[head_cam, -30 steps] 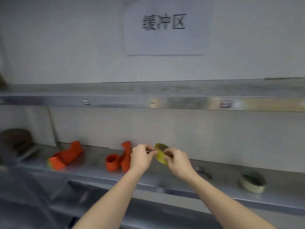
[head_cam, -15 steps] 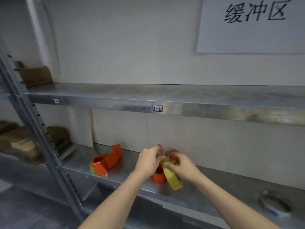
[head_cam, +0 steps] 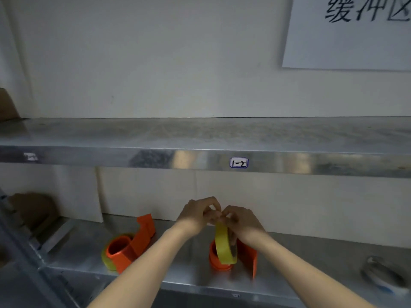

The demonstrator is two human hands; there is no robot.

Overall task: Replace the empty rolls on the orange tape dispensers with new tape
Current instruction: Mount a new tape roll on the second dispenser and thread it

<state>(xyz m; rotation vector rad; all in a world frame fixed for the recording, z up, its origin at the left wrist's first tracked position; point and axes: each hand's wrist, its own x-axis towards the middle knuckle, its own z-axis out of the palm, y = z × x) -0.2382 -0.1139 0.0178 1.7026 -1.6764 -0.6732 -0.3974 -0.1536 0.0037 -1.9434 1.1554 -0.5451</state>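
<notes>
— How many tape rolls do you count?

— One clear one: the yellow tape roll (head_cam: 223, 246) stands on edge, held up over the nearer orange dispenser (head_cam: 233, 256) on the lower shelf (head_cam: 191, 277). A yellow rim (head_cam: 106, 260) also shows under the second orange dispenser (head_cam: 130, 244), which sits to the left of the roll.

— And your hands?

— Two. Your left hand (head_cam: 198, 215) and right hand (head_cam: 241, 223) meet at the top of the roll, fingertips pinched closed there. Your right hand grips the roll's upper edge; whether your left pinches the roll or a loose tape end, I cannot tell.

— What lies around the roll?

— Far to its right, at the shelf's end, a blurred grey round object (head_cam: 381, 275). Above it runs the upper shelf (head_cam: 155, 155), whose edge carries a label reading 1-2 (head_cam: 238, 162). Higher and to the right, a white paper sign (head_cam: 347, 34) hangs on the wall. Your right wrist hides part of the nearer dispenser.
</notes>
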